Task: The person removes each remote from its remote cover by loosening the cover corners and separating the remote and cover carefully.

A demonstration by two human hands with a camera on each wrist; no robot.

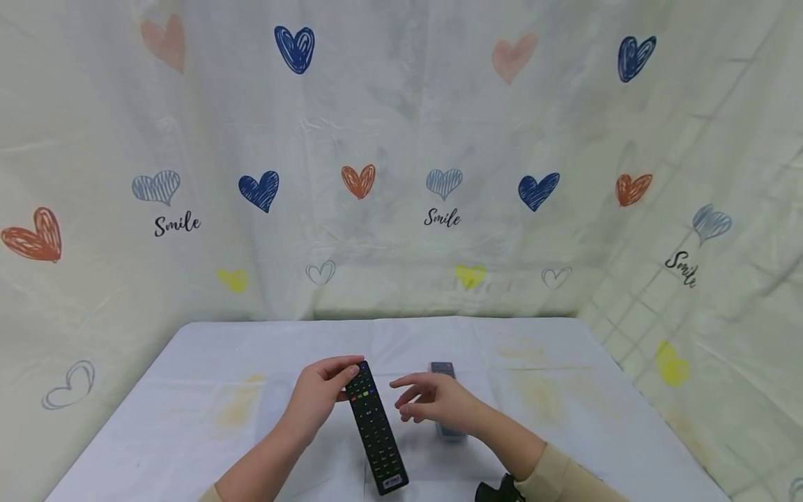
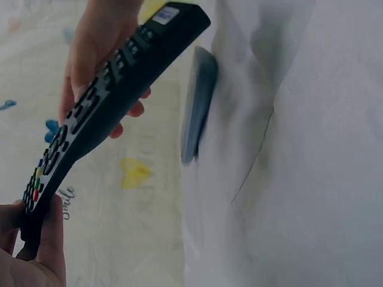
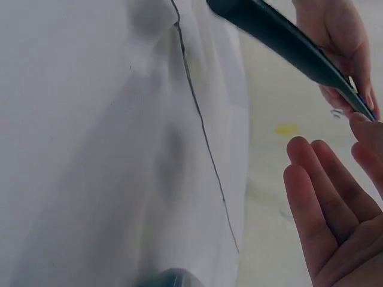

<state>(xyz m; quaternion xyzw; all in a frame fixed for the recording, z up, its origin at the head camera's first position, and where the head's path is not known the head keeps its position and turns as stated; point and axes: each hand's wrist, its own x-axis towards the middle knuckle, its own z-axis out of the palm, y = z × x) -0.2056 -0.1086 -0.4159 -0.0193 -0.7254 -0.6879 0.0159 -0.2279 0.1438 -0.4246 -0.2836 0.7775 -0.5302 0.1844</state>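
Note:
A long black remote control with small coloured buttons is held off the table, tilted, its labelled end toward the person. My left hand pinches its far end between thumb and fingers; the left wrist view shows the same grip at the lower left of the remote. To the right, my right hand hovers apart from the remote with fingers loosely extended and nothing in them, as the right wrist view of that hand also shows. A second, grey remote control lies on the table, partly hidden behind the right hand.
A white cloth covers the table, with creases and yellowish patches. Behind it hangs a pale curtain printed with hearts and "Smile". A black object shows by the right sleeve at the bottom edge.

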